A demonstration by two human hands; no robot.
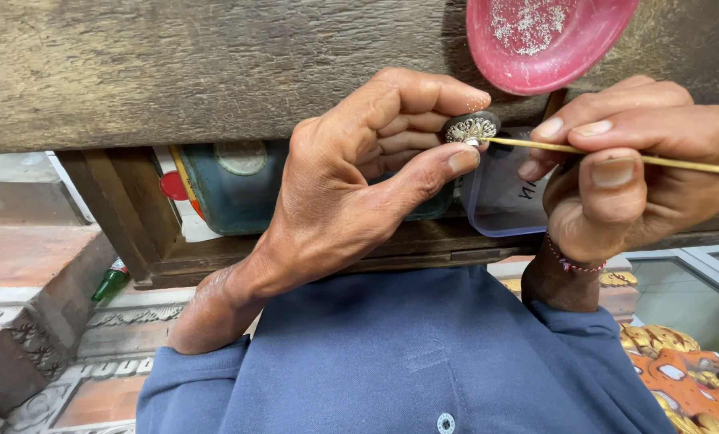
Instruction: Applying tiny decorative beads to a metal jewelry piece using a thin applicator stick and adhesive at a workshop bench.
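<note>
We pinched the small filigree disc (471,128) in our left hand (351,185), centre frame beneath the wooden bench edge (215,64). Our right hand (633,169) gripped a thin stick (616,154) whose long axis ran left to right, tip pointing left onto the disc.

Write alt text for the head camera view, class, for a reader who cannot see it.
The left hand pinches a small round ornament while the right hand touches a thin stick to it. A pink dish of pale grains sits above on a worn wooden bench.

above: pink dish (548,36) on wooden slab (215,64) | behind: teal canister (235,189), clear tub (500,201) | sideways: open
</note>
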